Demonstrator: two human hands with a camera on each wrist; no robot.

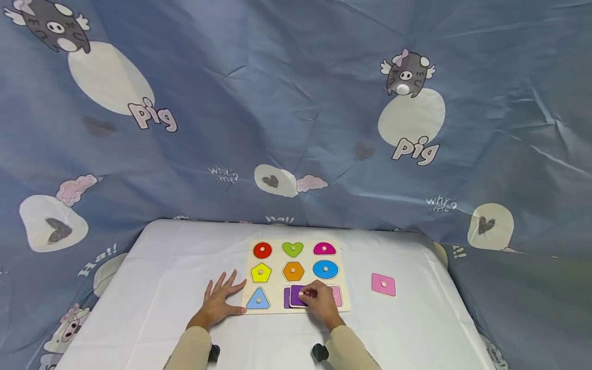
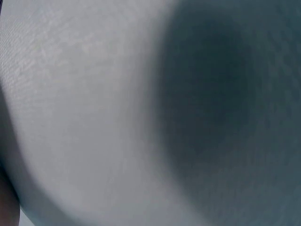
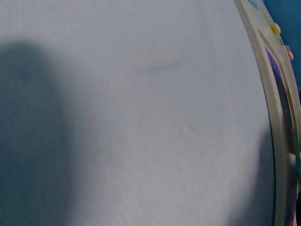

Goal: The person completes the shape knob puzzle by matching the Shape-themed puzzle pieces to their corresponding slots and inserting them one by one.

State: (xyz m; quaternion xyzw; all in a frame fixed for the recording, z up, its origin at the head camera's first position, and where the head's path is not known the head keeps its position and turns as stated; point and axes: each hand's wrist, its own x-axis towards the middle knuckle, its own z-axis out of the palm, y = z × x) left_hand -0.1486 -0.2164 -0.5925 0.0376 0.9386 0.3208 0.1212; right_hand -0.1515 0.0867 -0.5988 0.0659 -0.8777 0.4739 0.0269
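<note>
A pale wooden shape puzzle board (image 1: 274, 305) lies on the white-covered table. My right hand (image 1: 324, 304) pinches the knob of a purple square piece (image 1: 296, 295), which sits a little right of its purple recess (image 1: 287, 298) in the bottom row. My left hand (image 1: 216, 303) rests with fingers spread at the board's left edge, thumb touching its lower left corner. Right of the board lies a pink parallelogram piece (image 1: 383, 284); the pink recess (image 1: 338, 296) is partly behind my right hand. The left wrist view shows mostly blurred cloth; the right wrist view catches the board's edge (image 3: 269, 101).
Other knobbed pieces sit in the board: a red circle (image 1: 262, 251), green heart (image 1: 293, 250), magenta half circle (image 1: 325, 249), yellow pentagon (image 1: 261, 273), orange hexagon (image 1: 293, 271), blue oval (image 1: 326, 269) and light blue triangle (image 1: 258, 299). A blue patterned curtain (image 1: 277, 128) hangs behind the table.
</note>
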